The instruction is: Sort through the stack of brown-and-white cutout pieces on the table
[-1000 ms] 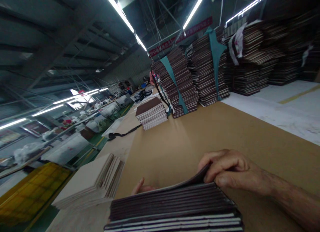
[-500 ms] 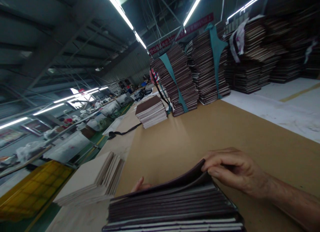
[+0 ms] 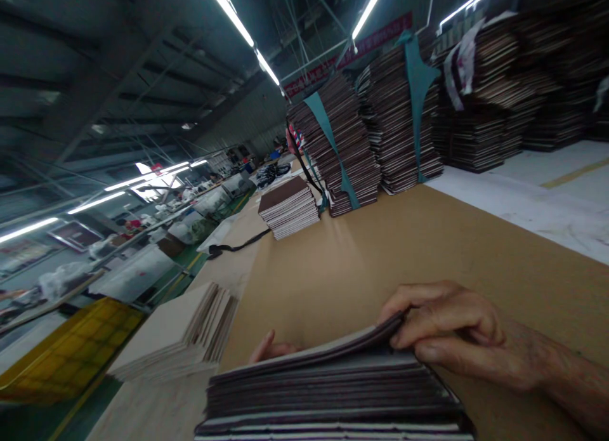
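Pinching the far right corner of the top dark sheet [image 3: 328, 352] between thumb and curled fingers, the right hand [image 3: 447, 330] lifts that sheet clear of the stack of dark covers [image 3: 328, 396] at the bottom centre of the frame. Just beyond the stack's far left corner, the fingertips of the left hand [image 3: 271, 351] show against the brown cardboard table top [image 3: 404, 250]; the stack hides the rest of that hand, so whether it grips anything cannot be told.

To the lower left lies a fanned pile of pale boards [image 3: 181, 339], close to the table's edge. Toward the centre of the frame sits a small dark stack [image 3: 288, 206], with a black strap [image 3: 238, 245] trailing from it, and behind it tall bundles tied with teal bands [image 3: 352, 143] rise toward the upper right.

From here, the risk seems to be two sheets lifting together, since the edges lie tight and thin under the thumb. A pull at one corner alone could also bend the lifted sheet or drag the upper layers askew toward the near edge.
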A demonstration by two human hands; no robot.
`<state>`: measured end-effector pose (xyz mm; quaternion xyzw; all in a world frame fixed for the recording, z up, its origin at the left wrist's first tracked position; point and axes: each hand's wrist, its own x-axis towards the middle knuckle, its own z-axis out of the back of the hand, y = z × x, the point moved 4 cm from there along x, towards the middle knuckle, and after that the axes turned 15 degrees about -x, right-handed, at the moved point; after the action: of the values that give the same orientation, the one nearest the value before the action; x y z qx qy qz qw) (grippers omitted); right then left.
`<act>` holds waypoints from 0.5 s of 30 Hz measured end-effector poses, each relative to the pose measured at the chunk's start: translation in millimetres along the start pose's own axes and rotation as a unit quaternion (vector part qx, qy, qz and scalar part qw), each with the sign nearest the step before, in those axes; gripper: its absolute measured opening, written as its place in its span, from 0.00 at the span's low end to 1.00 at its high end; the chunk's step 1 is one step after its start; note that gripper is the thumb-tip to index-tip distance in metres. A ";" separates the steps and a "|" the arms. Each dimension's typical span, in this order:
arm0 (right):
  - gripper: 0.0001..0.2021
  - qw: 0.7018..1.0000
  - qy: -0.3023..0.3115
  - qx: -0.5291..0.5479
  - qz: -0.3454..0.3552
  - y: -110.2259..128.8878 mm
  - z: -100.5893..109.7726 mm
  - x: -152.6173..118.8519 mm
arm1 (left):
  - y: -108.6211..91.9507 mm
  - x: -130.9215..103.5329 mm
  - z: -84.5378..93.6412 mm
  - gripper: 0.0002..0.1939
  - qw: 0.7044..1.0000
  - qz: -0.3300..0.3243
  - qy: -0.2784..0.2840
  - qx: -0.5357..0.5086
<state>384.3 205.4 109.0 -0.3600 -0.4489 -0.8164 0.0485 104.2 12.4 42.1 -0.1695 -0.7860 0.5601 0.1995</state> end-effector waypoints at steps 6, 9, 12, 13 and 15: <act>0.11 0.999 -0.007 0.046 0.010 -4.9 -0.1 0.7 | -0.2 -8.0 -6.2 0.21 0.999 0.022 -0.007 -0.022; 0.09 0.999 0.005 0.038 0.000 -3.7 0.6 1.4 | 1.2 -2.7 -4.4 0.20 0.999 0.038 -0.007 -0.020; 0.08 1.000 0.006 0.028 0.000 -1.7 2.1 2.0 | 4.5 9.8 -1.2 0.19 0.998 0.057 -0.008 -0.010; 0.08 1.000 0.006 0.022 0.001 -1.5 2.2 1.9 | 5.7 14.2 0.5 0.19 0.998 0.063 -0.008 -0.007; 0.08 1.000 0.003 0.006 0.014 -1.1 2.2 1.4 | 8.1 21.2 5.1 0.18 0.998 0.069 -0.009 -0.003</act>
<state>384.0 208.0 109.8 -0.3637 -0.4483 -0.8141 0.0629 83.6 21.3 35.5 -0.2185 -0.7757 0.5720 0.1529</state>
